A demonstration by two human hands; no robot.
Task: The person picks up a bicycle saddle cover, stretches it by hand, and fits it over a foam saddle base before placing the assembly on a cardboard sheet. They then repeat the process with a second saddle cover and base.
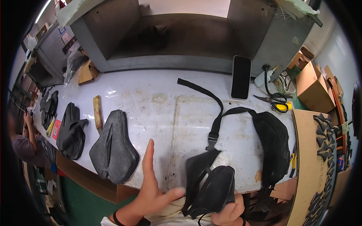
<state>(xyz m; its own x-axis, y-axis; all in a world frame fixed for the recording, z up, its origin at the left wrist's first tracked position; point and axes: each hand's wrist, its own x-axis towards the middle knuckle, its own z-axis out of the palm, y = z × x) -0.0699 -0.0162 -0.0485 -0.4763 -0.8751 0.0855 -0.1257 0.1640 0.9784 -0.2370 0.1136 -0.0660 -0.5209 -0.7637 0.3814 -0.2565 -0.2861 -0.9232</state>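
Observation:
My right hand (229, 211) grips the lower right edge of a black saddle cover (217, 188), folded, near the table's front edge. My left hand (156, 192) stands just left of it, index finger stretched upward and thumb apart, pointing at the cover. Whether the thumb tip touches the cover I cannot tell. Left of my hands lies a stack of dark grey saddle covers (115, 150), with a slit down the middle. Behind the held cover, a black strap with a buckle (213, 138) runs to a black waist bag (273, 143) on the right.
A wooden-handled tool (98, 113) and more dark covers (71, 132) lie at left. A phone (241, 77) leans at the back, near black scissors (277, 100). A grey metal cabinet (181, 62) spans the rear. Cardboard with small dark pieces (307, 158) stands right; another person (30, 145) works far left.

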